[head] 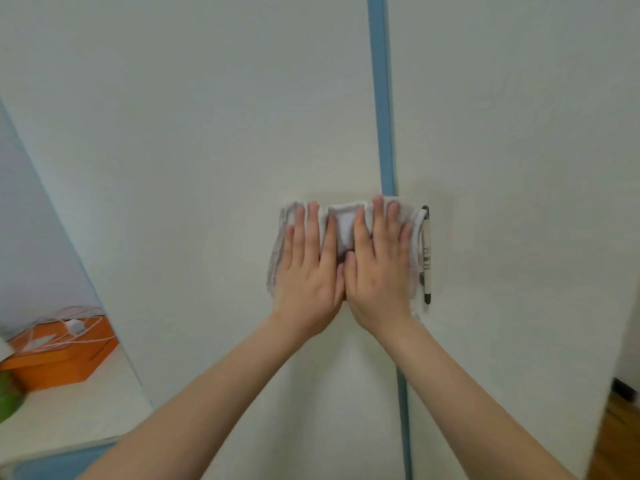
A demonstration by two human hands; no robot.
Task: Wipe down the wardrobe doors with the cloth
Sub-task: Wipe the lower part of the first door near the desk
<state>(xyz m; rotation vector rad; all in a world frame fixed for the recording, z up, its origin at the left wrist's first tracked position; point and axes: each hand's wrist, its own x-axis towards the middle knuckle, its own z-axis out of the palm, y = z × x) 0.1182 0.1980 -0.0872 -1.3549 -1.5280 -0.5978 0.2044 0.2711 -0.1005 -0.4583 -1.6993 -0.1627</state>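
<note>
I am mid-wipe: my left hand (306,261) and right hand (379,261) lie flat and spread, side by side, pressing the cloth (343,226) against the doors (194,140), right over the blue strip (381,98) between them. The handle (426,254) stands just at 3 o'clock of the cloth, touching its edge, so I judge the next stroke should run toward 12 or 9 o'clock, where the panel is bare and wide. Toward 8 o'clock, well apart, a tabletop (69,403) carries an orange box (62,355).
</note>
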